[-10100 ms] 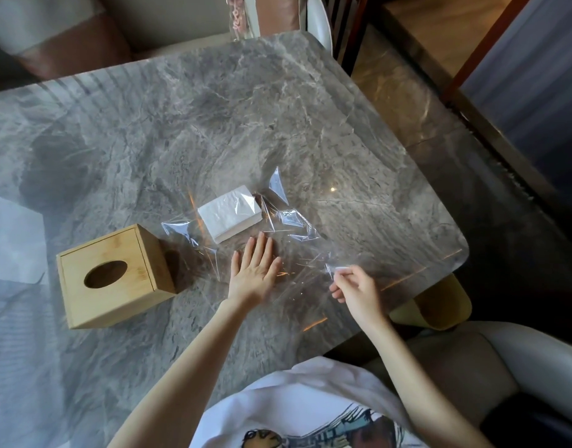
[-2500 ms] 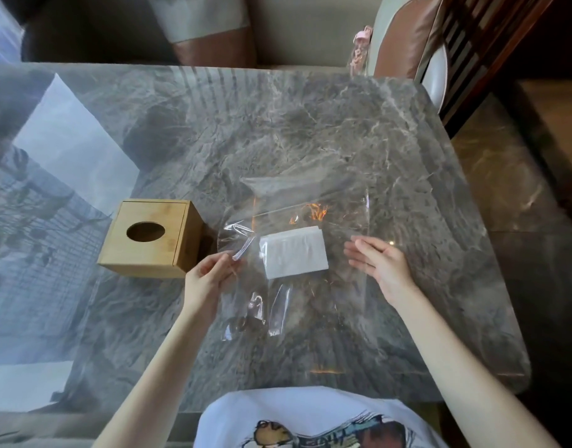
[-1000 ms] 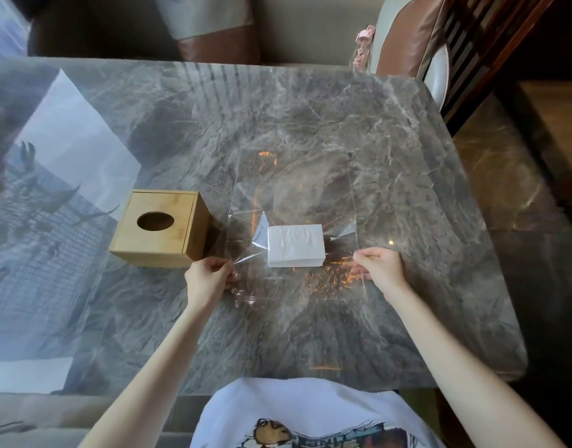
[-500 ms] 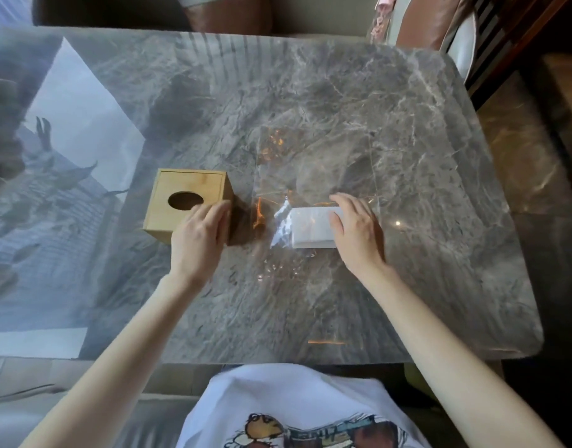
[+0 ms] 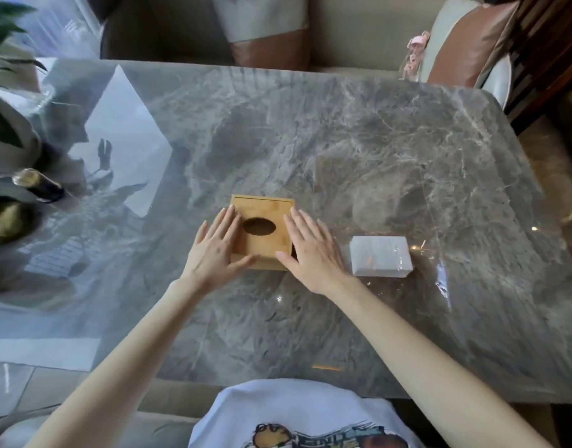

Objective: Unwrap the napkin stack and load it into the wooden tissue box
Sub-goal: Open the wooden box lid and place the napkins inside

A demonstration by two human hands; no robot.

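The wooden tissue box [image 5: 262,206] stands on the grey marble table [image 5: 375,140], its oval slot facing up. My left hand [image 5: 213,250] presses against its left side and my right hand [image 5: 310,250] against its right side, thumbs at the front face, so the box is held between them. To the right of my right hand, the white napkin stack [image 5: 380,255] lies on the flattened clear plastic wrap [image 5: 439,279], with some film still over its top. Neither hand touches the stack.
A dark bottle [image 5: 39,185] and a potted plant [image 5: 7,137] stand at the table's left edge. Cushions [image 5: 268,33] sit on the sofa beyond the far edge. A dark wooden chair [image 5: 543,43] is at the back right.
My right hand has left the napkin stack and gone to the box's right side. The left hand has settled on its left side. The box now sits closer to me and the stack.
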